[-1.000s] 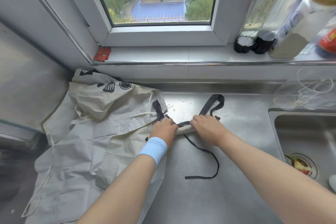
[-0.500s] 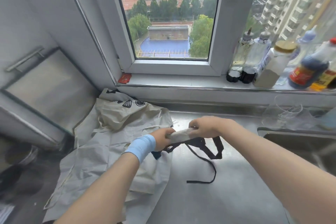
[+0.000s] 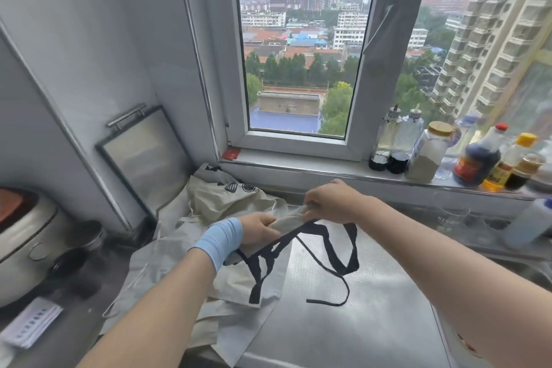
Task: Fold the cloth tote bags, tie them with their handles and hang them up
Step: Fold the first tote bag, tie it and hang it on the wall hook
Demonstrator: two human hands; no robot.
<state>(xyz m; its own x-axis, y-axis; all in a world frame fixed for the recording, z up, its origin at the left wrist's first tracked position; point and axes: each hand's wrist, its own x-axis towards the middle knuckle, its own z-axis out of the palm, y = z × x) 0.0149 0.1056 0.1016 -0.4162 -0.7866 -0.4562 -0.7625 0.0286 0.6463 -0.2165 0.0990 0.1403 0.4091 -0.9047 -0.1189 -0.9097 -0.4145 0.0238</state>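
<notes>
**Rolled bag lifted off the counter**

A rice cooker (image 3: 27, 233) sits at the counter's left edge. Beside it the loose pile of cloth bags (image 3: 215, 197) spreads toward the back left corner. My left hand (image 3: 257, 228), with a blue wristband (image 3: 219, 237), curls its fingers round the left end of the rolled tote bag (image 3: 286, 219). My right hand (image 3: 334, 200) pinches the right end from above. A second ago I pressed this roll flat on the steel; now it is raised over the middle of the counter (image 3: 373, 323). Its black handles (image 3: 354, 248) dangle below, one end trailing on the surface. Bottles (image 3: 475, 155) line the windowsill at right
</notes>
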